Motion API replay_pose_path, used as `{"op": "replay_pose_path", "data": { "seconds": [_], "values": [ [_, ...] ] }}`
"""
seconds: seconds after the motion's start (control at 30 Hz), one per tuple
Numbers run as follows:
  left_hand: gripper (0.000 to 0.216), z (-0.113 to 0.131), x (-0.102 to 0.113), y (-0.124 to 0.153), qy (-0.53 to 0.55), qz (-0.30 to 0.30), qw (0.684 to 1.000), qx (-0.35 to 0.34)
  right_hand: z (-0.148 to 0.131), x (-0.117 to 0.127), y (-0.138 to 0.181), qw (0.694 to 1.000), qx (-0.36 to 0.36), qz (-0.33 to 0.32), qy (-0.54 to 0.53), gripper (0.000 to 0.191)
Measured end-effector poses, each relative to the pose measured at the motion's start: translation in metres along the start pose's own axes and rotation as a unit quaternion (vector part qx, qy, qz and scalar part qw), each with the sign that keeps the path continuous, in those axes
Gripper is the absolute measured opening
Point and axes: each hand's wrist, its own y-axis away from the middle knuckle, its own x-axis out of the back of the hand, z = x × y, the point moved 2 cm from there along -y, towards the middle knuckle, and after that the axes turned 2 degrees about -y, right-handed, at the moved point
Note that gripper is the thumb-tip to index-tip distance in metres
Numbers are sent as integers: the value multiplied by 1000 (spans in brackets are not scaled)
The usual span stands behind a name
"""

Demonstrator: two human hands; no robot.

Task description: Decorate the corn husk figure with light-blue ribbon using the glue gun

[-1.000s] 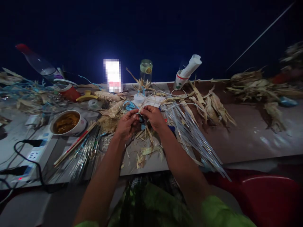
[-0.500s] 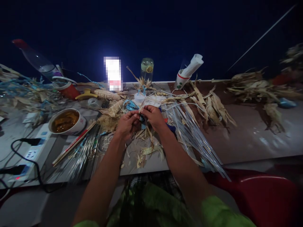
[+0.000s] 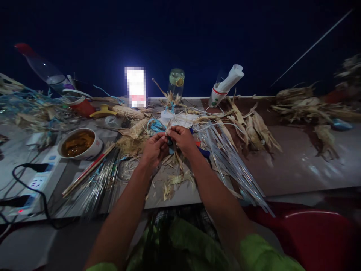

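My left hand (image 3: 152, 149) and my right hand (image 3: 182, 138) meet over the middle of the table (image 3: 296, 165), both pinched on a strip of dry corn husk (image 3: 169, 128) held between their fingertips. Something small, dark and blue shows between the two hands; I cannot make out what it is. Husk scraps (image 3: 173, 182) lie on the table right under my wrists. A fan of clear plastic strips (image 3: 234, 165) spreads to the right of my right forearm.
A bowl of brown liquid (image 3: 79, 144), chopsticks (image 3: 88, 169) and a power strip (image 3: 36, 180) lie at left. A lit phone (image 3: 135, 86), glass jar (image 3: 176, 82), paper cup (image 3: 216, 96) and corn cob (image 3: 126, 112) stand behind. Husk piles (image 3: 304, 105) fill the right; a red chair (image 3: 310, 229) is below.
The hands have hardly moved and keep their pinch on the husk. The camera has turned slightly, which shifts the table's things a little in view.
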Motion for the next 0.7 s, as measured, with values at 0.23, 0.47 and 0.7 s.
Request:
{"op": "replay_pose_path", "data": {
  "seconds": [0.23,0.47,0.7],
  "values": [
    [27,-2,-1,1,0,1,1000,-5,-1,0,0,999,-10,-1,-42,14],
    [23,-3,-2,3,-11,14,1000,-13,-1,-2,1,999,-21,-7,-36,14],
    [23,-2,-4,3,17,7,1000,-21,-2,-2,1,998,-28,1,-51,16]
  ]
}}
